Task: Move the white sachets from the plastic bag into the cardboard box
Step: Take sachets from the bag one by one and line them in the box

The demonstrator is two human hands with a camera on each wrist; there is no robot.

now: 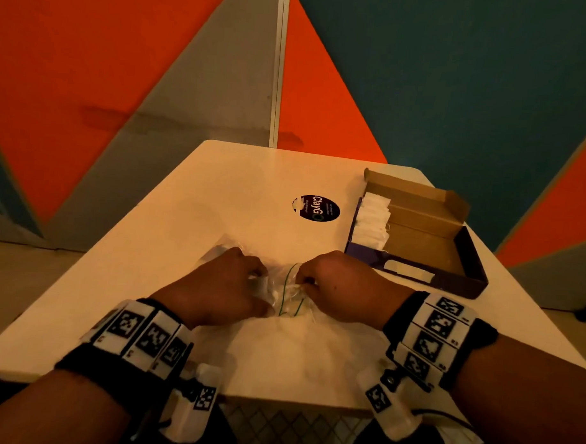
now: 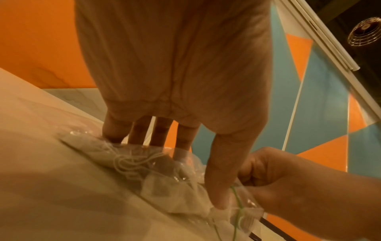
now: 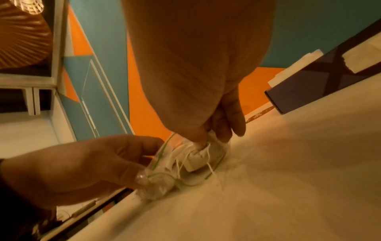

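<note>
A clear plastic bag (image 1: pixel 282 289) with a green zip line lies mid-table, with white sachets (image 2: pixel 158 187) and their strings inside. My left hand (image 1: pixel 259 280) holds the bag's left part, thumb pressed down by the green line and fingers over the plastic (image 2: pixel 181 171). My right hand (image 1: pixel 303 282) is at the bag's mouth, where thumb and fingers pinch a white sachet (image 3: pixel 195 154). The open cardboard box (image 1: pixel 419 193) stands at the right, a row of white sachets (image 1: pixel 373 218) stacked along its left side. Its dark outer wall (image 3: pixel 319 81) shows in the right wrist view.
The pale table (image 1: pixel 219 192) carries a black round sticker (image 1: pixel 316 207) just left of the box. Orange, grey and teal wall panels stand close behind the far edge. The box sits near the table's right edge.
</note>
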